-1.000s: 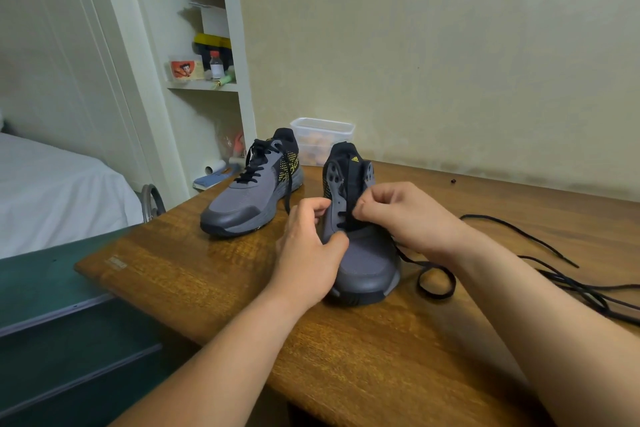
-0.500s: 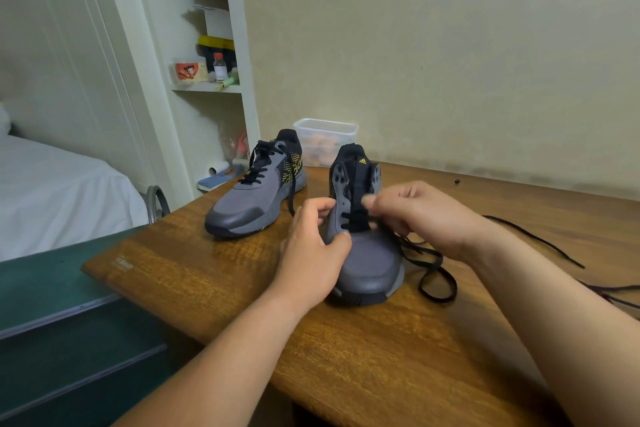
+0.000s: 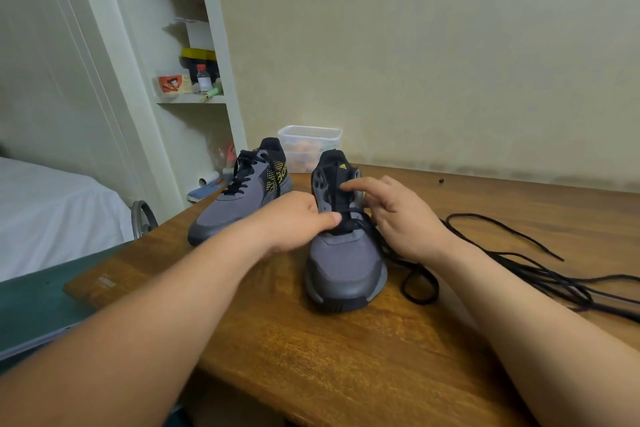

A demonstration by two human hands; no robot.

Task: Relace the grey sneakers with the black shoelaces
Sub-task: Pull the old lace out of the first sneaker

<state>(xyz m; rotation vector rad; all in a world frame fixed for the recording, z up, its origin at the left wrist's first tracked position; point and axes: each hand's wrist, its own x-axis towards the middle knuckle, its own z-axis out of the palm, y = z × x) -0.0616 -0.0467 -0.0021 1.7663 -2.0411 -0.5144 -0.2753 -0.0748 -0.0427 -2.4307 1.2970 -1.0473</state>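
Two grey sneakers stand on the wooden table [image 3: 311, 357]. The near sneaker [image 3: 346, 263] points its toe at me and has a black shoelace [image 3: 519, 263] through its lowest eyelets only; the lace trails in loose loops to the right. My left hand [image 3: 298, 218] grips this sneaker's left side, thumb pressed on the lace crossing. My right hand [image 3: 401, 218] hovers at its right side with fingers spread and the index finger touching the black tongue. The far sneaker [image 3: 239, 204], to the left, is fully laced in black.
A clear plastic tub [image 3: 308, 142] stands behind the sneakers against the wall. A small dark bit [image 3: 441, 180] lies at the table's back. White shelves [image 3: 194, 97] with small items rise at the left, beside a bed [image 3: 52, 211]. The table's left edge is close to the far sneaker.
My right hand has let go of its pinch at the eyelets, spread its fingers and put its index finger on the tongue. My left thumb slid onto the lace crossing.
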